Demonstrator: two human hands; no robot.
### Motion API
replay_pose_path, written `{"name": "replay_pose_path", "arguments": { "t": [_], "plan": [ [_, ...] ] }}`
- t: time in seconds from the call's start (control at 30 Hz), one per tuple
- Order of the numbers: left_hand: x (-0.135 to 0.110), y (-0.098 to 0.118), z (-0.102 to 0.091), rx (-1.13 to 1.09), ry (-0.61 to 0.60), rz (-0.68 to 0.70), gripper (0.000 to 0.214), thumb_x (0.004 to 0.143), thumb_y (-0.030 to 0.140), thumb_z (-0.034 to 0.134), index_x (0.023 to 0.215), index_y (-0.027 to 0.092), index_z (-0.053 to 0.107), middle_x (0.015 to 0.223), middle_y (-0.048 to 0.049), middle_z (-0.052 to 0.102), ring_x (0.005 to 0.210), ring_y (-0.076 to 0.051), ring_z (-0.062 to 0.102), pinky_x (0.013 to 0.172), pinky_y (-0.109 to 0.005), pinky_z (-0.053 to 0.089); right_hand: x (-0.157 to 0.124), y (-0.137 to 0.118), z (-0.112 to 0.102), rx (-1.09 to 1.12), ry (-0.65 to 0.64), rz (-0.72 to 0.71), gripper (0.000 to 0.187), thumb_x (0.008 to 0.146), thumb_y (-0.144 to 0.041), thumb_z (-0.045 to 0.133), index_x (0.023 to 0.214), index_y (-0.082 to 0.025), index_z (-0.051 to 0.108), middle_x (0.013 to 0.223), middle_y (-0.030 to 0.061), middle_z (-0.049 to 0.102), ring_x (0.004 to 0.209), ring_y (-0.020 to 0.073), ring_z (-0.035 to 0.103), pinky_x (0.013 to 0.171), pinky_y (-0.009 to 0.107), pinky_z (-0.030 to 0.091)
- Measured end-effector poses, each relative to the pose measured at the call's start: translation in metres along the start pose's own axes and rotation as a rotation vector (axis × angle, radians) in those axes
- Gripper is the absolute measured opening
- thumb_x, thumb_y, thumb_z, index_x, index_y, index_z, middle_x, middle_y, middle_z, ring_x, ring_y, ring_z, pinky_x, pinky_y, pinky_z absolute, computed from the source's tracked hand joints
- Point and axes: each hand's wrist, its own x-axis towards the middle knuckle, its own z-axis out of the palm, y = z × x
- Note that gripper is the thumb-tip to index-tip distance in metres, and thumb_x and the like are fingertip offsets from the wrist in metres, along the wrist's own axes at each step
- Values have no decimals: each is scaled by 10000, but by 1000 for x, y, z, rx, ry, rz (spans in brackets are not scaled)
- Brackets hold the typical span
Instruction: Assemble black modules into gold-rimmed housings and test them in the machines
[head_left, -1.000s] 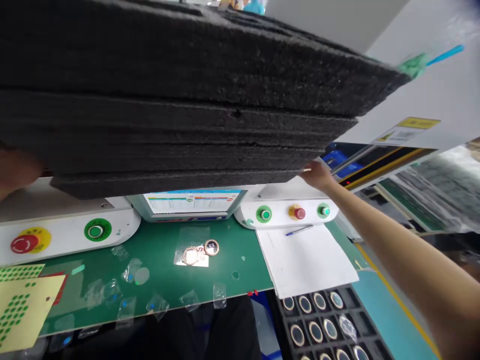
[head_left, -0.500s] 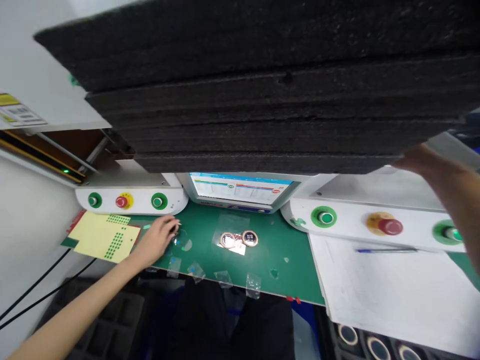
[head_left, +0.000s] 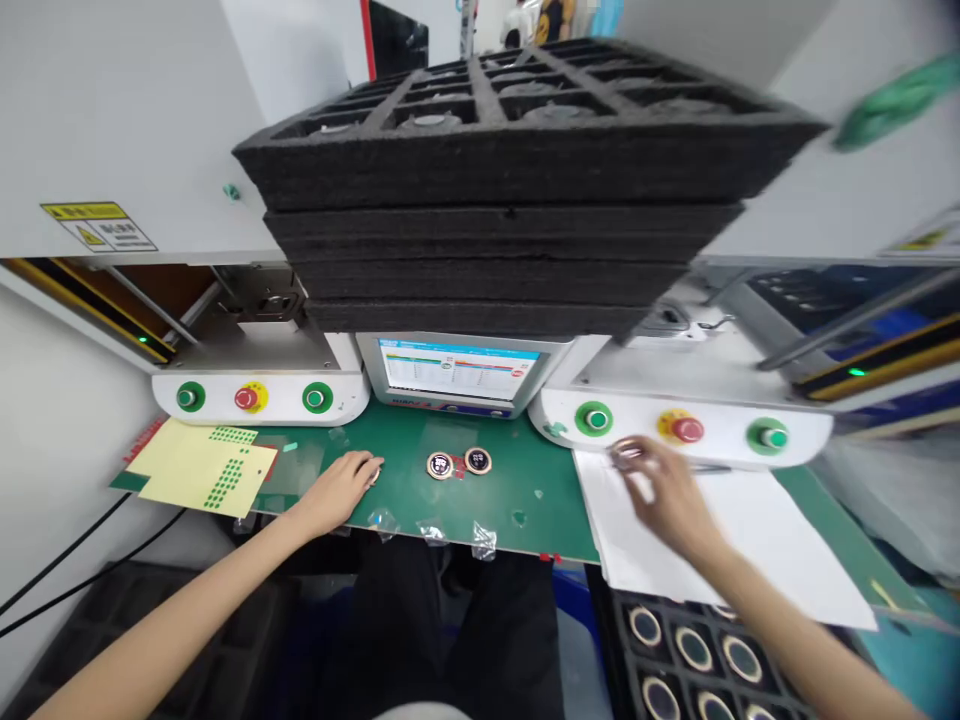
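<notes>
My right hand (head_left: 671,500) is raised over the white paper sheets (head_left: 720,545). Its thumb and fingers pinch the edge of a round watch case (head_left: 627,453) with a gold-coloured rim, slightly blurred. On the green mat (head_left: 442,515), my left hand (head_left: 341,492) rests with its fingers curled together. What its fingertips hold, if anything, I cannot make out. Two more round watches lie side by side right of it: one with a lit dial (head_left: 439,465), the other showing digits (head_left: 478,460).
Black foam trays (head_left: 495,230) are stacked above the screen (head_left: 457,372). Control panels with green and red buttons (head_left: 246,398) flank it. A black tray of round watch parts (head_left: 694,648) sits low at right. Yellow sticker sheets (head_left: 199,465) and clear film scraps (head_left: 484,540) lie along the mat.
My right hand has come down from the machine at right, now with a watch case in it. My left hand has shifted slightly right along the mat. The view has moved back from the foam stack.
</notes>
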Motion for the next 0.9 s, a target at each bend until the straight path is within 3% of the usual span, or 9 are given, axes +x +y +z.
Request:
{"name": "replay_pose_path", "arguments": {
  "t": [0.1, 0.2, 0.37, 0.5, 0.6, 0.73, 0.9],
  "plan": [
    [15, 15, -6, -1, 18, -10, 346, 945, 205, 487, 1286, 162, 526, 1259, -176, 585, 1176, -325, 580, 989, -508, 508, -39, -47, 19, 153, -78, -100, 156, 998, -251, 411, 1116, -233, 512, 1102, 120, 657, 1015, 238, 657, 847, 397, 555],
    [40, 42, -2, 0, 1, -13, 357, 916, 216, 562, 1271, 185, 543, 1259, -141, 593, 1186, -296, 568, 1012, -465, 496, -48, -61, 29, 245, -133, -110, 195, 1012, -256, 397, 1178, -212, 491, 1085, 127, 666, 985, 241, 670, 828, 401, 575],
    [77, 78, 21, -8, -38, -58, 305, 848, 291, 714, 1118, 172, 640, 1167, -119, 628, 1075, -300, 596, 920, -461, 514, -44, -54, 24, 273, -231, -134, 237, 1022, -311, 428, 1161, -167, 555, 1098, 122, 664, 982, 236, 671, 822, 405, 585],
    [88, 87, 31, -34, -61, -108, 208, 928, 291, 647, 1077, 146, 647, 1075, -78, 653, 1001, -234, 624, 900, -437, 517, -35, -60, 26, 262, -284, -109, 286, 988, -350, 557, 1194, -153, 584, 1170, 92, 632, 1034, 215, 643, 869, 412, 567],
    [92, 88, 28, -53, -60, -123, 207, 933, 281, 648, 1085, 141, 651, 1050, -69, 674, 979, -219, 643, 892, -421, 526, -18, -81, 41, 261, -289, -45, 297, 977, -332, 583, 1223, -165, 587, 1215, 94, 612, 1078, 225, 622, 904, 435, 554],
    [84, 76, -4, -55, 17, -153, 236, 872, 221, 696, 1104, 193, 664, 1084, -64, 722, 1015, -238, 655, 894, -365, 527, 12, -114, 69, 280, -319, 1, 328, 966, -346, 601, 1243, -170, 583, 1266, 99, 591, 1124, 240, 602, 942, 461, 532],
    [56, 13, -83, 50, 176, -302, 214, 860, 286, 665, 1064, 222, 670, 1125, -65, 733, 1028, -276, 670, 903, -379, 522, 37, -132, 97, 306, -362, 64, 338, 962, -367, 606, 1231, -163, 585, 1220, 93, 608, 1067, 226, 622, 907, 439, 543]
  ]
}}
